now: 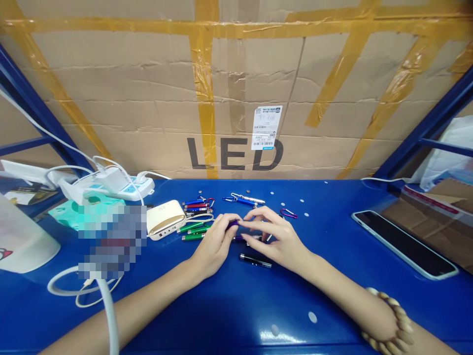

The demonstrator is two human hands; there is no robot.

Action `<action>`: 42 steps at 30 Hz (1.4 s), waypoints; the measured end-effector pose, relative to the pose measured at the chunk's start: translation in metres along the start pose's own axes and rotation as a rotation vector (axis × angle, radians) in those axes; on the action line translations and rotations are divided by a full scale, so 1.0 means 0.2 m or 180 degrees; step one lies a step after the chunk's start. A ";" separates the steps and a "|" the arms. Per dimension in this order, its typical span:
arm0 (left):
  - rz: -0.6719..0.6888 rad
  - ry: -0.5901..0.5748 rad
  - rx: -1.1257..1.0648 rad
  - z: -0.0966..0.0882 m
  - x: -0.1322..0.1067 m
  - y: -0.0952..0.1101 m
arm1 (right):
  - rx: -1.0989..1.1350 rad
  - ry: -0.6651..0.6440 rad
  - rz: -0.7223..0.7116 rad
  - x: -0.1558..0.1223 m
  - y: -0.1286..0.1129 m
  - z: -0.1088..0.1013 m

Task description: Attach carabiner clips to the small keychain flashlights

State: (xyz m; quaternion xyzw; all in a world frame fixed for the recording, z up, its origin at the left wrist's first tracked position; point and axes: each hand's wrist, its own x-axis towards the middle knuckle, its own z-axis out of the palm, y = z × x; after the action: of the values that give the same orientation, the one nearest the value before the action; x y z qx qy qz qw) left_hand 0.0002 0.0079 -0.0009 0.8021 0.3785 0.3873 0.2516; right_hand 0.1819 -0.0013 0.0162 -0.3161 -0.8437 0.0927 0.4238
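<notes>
Between the thumb and fingers of my left hand [218, 241] is a short purple metal tube [232, 224], its left part hidden by the fingers. My right hand [275, 234] meets it from the other side, a fingertip at the tube's right end, the thumb apart and lower. Under the right fingers lies another purple and silver pen-like piece [240, 238], partly covered. Closer to me rests a black penlight [254, 260] with a silver end. Several green penlights [195, 237] lie left of my left hand. A purple carabiner clip [288, 213] is beyond my right hand.
Red and blue penlights [195, 206] with clips lie behind the green ones, near a cream power bank [166, 219]. Blue and silver penlights [244, 199] lie farther back. A phone [404, 244] is at right; a power strip [129, 187] and white cables at left. A cardboard box [236, 88] stands behind.
</notes>
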 end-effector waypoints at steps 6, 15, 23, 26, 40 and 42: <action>-0.0196 0.0012 0.0207 0.00 0.01 -0.01 | -0.0454 -0.0364 0.0157 0.02 -0.01 -0.04; -0.0406 0.0197 -0.0039 0.00 0.02 0.00 | -0.1727 0.0117 0.1064 0.08 0.14 -0.23; -0.0586 0.0279 -0.0493 -0.01 0.02 0.02 | -0.1774 -0.1110 0.1078 0.05 0.18 -0.19; -0.0631 0.0318 -0.0581 -0.01 0.02 0.03 | -0.1732 -0.1214 0.1104 0.04 0.20 -0.17; -0.0583 0.0278 -0.0699 -0.01 0.03 0.04 | 0.0183 0.0451 0.1453 0.06 0.22 -0.15; -0.0514 0.0263 -0.0802 -0.01 0.02 0.04 | 0.0652 0.0521 0.1475 0.06 0.21 -0.13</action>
State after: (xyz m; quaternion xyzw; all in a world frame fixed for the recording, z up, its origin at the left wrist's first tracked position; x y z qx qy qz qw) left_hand 0.0043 0.0067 0.0081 0.7145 0.4003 0.4430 0.3648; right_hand 0.2151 0.0357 0.0218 -0.4627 -0.6980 0.2463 0.4880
